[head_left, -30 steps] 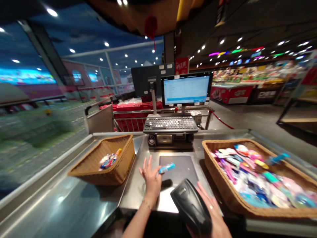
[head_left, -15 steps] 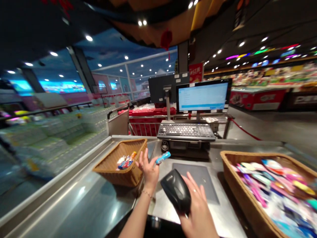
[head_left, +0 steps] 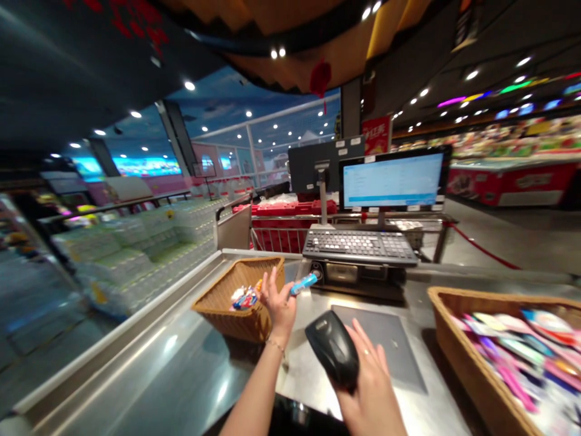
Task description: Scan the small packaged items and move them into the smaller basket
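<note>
My left hand (head_left: pixel 278 303) is raised beside the small wicker basket (head_left: pixel 227 309) and pinches a small blue packet (head_left: pixel 303 282) between thumb and fingers, the other fingers spread. My right hand (head_left: pixel 370 387) grips a black handheld barcode scanner (head_left: pixel 333 349) above the steel counter, just left of the dark scan plate (head_left: pixel 385 339). The small basket holds a few colourful packets (head_left: pixel 244 298).
A large wicker basket (head_left: pixel 458 351) full of several colourful packets stands at the right. Behind the plate are a keyboard (head_left: pixel 359 245), a lit monitor (head_left: pixel 393 180) and a second screen facing away. Red shopping baskets sit behind a rail. The steel counter (head_left: pixel 149 375) runs to the left.
My left hand has lifted the blue packet off the scan plate and carried it left toward the small basket. The right hand with the scanner shifted left; the view panned left.
</note>
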Tool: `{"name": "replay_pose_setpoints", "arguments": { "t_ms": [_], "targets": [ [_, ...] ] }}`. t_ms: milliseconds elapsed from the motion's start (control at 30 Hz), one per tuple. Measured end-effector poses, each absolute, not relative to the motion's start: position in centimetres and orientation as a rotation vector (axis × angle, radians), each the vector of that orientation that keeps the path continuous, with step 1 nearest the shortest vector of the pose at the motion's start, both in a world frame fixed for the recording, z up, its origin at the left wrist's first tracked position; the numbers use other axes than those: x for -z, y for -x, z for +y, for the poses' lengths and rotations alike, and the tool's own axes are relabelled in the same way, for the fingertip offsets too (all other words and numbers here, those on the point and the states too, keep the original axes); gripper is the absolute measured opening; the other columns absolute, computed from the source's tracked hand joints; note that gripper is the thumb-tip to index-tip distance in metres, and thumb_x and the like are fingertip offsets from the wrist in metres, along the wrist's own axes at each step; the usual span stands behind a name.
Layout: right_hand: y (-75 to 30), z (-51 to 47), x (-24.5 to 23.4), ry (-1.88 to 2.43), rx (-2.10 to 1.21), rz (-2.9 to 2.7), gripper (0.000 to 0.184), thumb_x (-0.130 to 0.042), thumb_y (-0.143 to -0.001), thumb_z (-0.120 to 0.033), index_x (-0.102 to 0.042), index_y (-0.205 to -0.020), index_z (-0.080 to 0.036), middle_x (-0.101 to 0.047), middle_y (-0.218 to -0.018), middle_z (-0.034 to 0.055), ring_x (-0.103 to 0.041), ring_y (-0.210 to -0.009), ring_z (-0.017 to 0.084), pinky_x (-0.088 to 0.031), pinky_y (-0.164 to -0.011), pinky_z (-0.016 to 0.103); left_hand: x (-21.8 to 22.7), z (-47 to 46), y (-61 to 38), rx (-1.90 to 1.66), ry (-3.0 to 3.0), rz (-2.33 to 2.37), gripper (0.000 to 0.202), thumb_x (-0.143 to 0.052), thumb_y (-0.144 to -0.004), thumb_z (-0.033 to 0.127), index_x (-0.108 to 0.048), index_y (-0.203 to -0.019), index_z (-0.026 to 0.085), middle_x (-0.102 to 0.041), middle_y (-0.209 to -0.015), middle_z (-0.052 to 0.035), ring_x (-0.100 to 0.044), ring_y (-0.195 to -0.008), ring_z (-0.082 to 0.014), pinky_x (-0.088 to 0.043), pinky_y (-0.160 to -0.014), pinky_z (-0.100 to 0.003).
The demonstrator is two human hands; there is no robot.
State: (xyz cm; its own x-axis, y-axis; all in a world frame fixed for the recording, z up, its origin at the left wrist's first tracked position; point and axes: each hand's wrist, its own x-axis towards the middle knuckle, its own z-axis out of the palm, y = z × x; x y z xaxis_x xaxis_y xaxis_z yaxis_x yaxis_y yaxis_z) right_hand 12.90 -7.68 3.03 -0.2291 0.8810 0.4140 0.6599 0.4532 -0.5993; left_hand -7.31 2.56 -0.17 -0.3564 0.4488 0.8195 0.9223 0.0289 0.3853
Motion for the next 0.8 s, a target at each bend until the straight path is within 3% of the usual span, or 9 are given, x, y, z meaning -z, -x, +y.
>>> {"name": "replay_pose_setpoints", "arguments": {
  "t_ms": [133, 567, 800],
  "targets": [
    [-12.0, -5.9, -4.2, 1.307, -0.546, -2.022, 0.053, -0.040, -0.079, -0.019, -0.052, -0.131, -0.016, -0.051, -0.144, 0.0106, -0.028, -0.146, 0.032, -0.022, -0.112, 0.070, -0.2, 2.6, 7.4, 1.285, 1.389, -1.814, 0.025, -0.057, -0.079, 0.013, -0.076, -0.084, 0.028, -0.050, -0.143, -0.0080, -0.030, -0.141, -0.0303, -0.014, -0.115, -0.063],
    [-11.2, -6.0, -4.2, 1.263, -0.516, -1.994, 0.054, -0.039, -0.079, -0.017, -0.052, -0.130, -0.013, -0.052, -0.143, 0.0128, -0.030, -0.145, 0.033, -0.024, -0.111, 0.069, -0.5, 2.9, 8.7, 1.206, 1.345, -1.787, 0.029, -0.055, -0.077, 0.007, -0.076, -0.083, 0.027, -0.051, -0.142, -0.0065, -0.031, -0.140, -0.0292, -0.025, -0.113, -0.057],
    [-11.2, -6.3, -4.0, 1.241, -0.454, -1.916, 0.051, -0.038, -0.080, -0.016, -0.053, -0.128, -0.014, -0.056, -0.139, 0.0120, -0.032, -0.144, 0.031, -0.025, -0.112, 0.067, -1.0, 3.3, 8.5, 1.216, 1.329, -1.787, 0.024, -0.057, -0.079, 0.011, -0.076, -0.083, 0.026, -0.051, -0.142, -0.0064, -0.033, -0.139, -0.0307, -0.021, -0.114, -0.061]
  ]
}}
